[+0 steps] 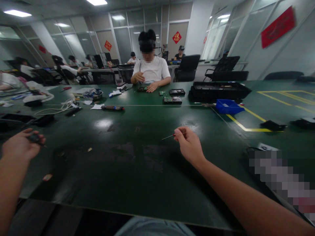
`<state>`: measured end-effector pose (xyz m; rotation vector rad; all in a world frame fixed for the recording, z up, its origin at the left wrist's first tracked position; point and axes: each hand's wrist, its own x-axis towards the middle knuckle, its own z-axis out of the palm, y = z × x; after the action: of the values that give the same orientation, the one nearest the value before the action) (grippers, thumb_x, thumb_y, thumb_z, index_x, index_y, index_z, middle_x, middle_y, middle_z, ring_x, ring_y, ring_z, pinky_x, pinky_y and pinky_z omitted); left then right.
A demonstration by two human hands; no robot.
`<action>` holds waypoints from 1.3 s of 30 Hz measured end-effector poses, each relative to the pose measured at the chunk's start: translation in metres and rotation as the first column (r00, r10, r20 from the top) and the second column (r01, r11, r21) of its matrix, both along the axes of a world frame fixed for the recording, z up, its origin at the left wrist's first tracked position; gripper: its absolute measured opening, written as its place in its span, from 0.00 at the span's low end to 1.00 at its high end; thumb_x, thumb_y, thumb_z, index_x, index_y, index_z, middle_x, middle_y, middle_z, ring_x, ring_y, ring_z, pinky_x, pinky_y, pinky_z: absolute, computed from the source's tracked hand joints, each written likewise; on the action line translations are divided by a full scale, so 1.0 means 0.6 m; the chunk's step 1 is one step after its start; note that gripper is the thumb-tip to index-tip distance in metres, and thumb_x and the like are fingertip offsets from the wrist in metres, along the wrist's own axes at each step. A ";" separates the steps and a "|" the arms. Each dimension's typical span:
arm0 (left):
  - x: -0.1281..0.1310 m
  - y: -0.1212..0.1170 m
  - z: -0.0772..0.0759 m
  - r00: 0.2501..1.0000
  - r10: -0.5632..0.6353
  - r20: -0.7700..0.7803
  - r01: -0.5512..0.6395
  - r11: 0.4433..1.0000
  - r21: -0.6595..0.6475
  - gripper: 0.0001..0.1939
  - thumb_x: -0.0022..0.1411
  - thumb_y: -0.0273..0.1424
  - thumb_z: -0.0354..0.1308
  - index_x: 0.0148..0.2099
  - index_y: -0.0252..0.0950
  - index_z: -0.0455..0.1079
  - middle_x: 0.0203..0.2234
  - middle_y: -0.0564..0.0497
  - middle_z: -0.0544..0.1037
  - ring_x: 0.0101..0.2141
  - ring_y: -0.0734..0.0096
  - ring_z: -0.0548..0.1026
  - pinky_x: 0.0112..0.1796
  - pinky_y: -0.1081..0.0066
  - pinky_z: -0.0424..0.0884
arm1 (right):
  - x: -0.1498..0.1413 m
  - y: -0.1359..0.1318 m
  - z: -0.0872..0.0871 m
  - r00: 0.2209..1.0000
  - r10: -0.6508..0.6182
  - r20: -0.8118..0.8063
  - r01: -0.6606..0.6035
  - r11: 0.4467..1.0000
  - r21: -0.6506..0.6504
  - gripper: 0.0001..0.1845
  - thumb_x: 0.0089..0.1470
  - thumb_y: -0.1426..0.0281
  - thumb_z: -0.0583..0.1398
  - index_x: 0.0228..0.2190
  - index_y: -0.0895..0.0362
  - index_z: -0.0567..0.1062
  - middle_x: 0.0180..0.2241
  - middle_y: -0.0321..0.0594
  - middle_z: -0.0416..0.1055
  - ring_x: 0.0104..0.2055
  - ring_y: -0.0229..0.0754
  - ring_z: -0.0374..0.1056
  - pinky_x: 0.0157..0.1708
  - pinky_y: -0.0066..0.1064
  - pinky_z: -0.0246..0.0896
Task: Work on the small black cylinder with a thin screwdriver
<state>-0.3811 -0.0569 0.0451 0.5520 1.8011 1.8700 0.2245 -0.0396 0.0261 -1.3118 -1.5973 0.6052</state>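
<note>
My right hand (188, 144) is closed around the handle of a small screwdriver (168, 137), held above the green table. Its thin metal shaft points left, and a bit of red shows by my fingertips. At the far left, my left hand (21, 146) grips a small dark object (36, 139). Blur and my fingers keep me from telling its kind. Between my hands lies bare green tabletop (118, 186) with dark scuffs and a tiny pale scrap (90, 149).
Across the table a person in a white shirt (151, 70) works on a small device. Hard drives (172, 100) lie nearby. To the right are a black tray (219, 90) and a blue bin (228, 107). A dark cylindrical tool (112, 108) and cables (57, 108) lie left.
</note>
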 end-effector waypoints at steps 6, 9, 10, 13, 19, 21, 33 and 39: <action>0.099 0.013 0.035 0.996 -0.070 0.050 0.067 0.995 0.068 0.13 0.51 0.15 0.48 0.37 0.34 0.63 0.28 0.52 0.66 0.27 0.73 0.67 0.31 0.72 0.67 | 0.001 0.000 -0.002 1.000 -0.003 0.005 0.003 1.000 -0.006 0.15 0.63 0.57 0.55 0.36 0.54 0.74 0.31 0.41 0.76 0.34 0.45 0.73 0.35 0.37 0.64; 0.152 0.022 0.049 0.990 -0.131 0.047 0.124 0.984 0.131 0.13 0.52 0.16 0.49 0.39 0.33 0.65 0.28 0.51 0.67 0.28 0.72 0.68 0.32 0.70 0.68 | 0.002 0.002 -0.005 1.000 0.001 0.001 -0.001 1.000 -0.001 0.15 0.63 0.56 0.55 0.36 0.54 0.74 0.31 0.41 0.77 0.34 0.45 0.73 0.35 0.37 0.64; 0.169 0.026 0.053 0.986 -0.155 0.060 0.144 0.978 0.152 0.13 0.52 0.16 0.49 0.39 0.33 0.65 0.28 0.51 0.68 0.28 0.71 0.68 0.32 0.70 0.69 | 0.002 0.002 -0.006 1.000 0.003 -0.001 -0.003 1.000 0.000 0.15 0.63 0.56 0.55 0.36 0.54 0.74 0.32 0.41 0.77 0.34 0.45 0.73 0.35 0.37 0.64; 0.225 0.037 0.063 0.955 -0.279 0.098 0.257 0.946 0.197 0.16 0.50 0.16 0.51 0.42 0.33 0.67 0.28 0.51 0.68 0.28 0.70 0.68 0.34 0.68 0.70 | 0.001 0.003 -0.007 1.000 -0.003 -0.009 0.003 1.000 0.003 0.15 0.63 0.57 0.56 0.36 0.54 0.74 0.32 0.41 0.77 0.34 0.45 0.73 0.36 0.37 0.64; 0.364 0.053 0.074 0.832 -0.533 0.153 0.480 0.830 0.282 0.18 0.50 0.17 0.52 0.44 0.31 0.68 0.28 0.50 0.68 0.28 0.70 0.67 0.32 0.69 0.69 | 0.000 0.001 -0.002 1.000 -0.020 -0.009 0.020 1.000 0.019 0.15 0.63 0.57 0.56 0.35 0.54 0.74 0.30 0.39 0.76 0.32 0.44 0.72 0.35 0.36 0.63; 0.413 0.059 0.074 0.794 -0.578 0.188 0.512 0.803 0.304 0.17 0.51 0.18 0.51 0.44 0.31 0.68 0.28 0.49 0.68 0.28 0.71 0.67 0.31 0.70 0.68 | 0.000 -0.001 0.001 1.000 -0.017 -0.015 0.017 1.000 0.016 0.15 0.63 0.57 0.56 0.36 0.54 0.74 0.30 0.40 0.76 0.32 0.44 0.72 0.34 0.36 0.63; 0.641 0.053 0.033 0.457 -0.890 -0.001 0.867 0.445 0.227 0.19 0.51 0.22 0.51 0.46 0.37 0.69 0.32 0.47 0.71 0.32 0.65 0.70 0.37 0.61 0.68 | 0.001 -0.001 0.000 1.000 0.002 -0.002 -0.002 1.000 0.012 0.15 0.63 0.56 0.55 0.36 0.54 0.74 0.31 0.41 0.76 0.34 0.45 0.73 0.34 0.36 0.63; 0.682 0.055 -0.044 0.318 -0.894 -0.316 0.911 0.380 -0.160 0.15 0.57 0.24 0.49 0.45 0.40 0.68 0.32 0.48 0.72 0.35 0.63 0.70 0.40 0.58 0.65 | -0.005 0.000 0.002 0.998 0.044 0.034 -0.043 0.999 -0.017 0.09 0.60 0.62 0.58 0.39 0.54 0.74 0.32 0.39 0.76 0.33 0.44 0.72 0.35 0.36 0.63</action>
<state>0.0283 -0.0238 0.0184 1.6238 1.1077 0.9881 0.2215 -0.0399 0.0271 -1.3087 -1.6559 0.6267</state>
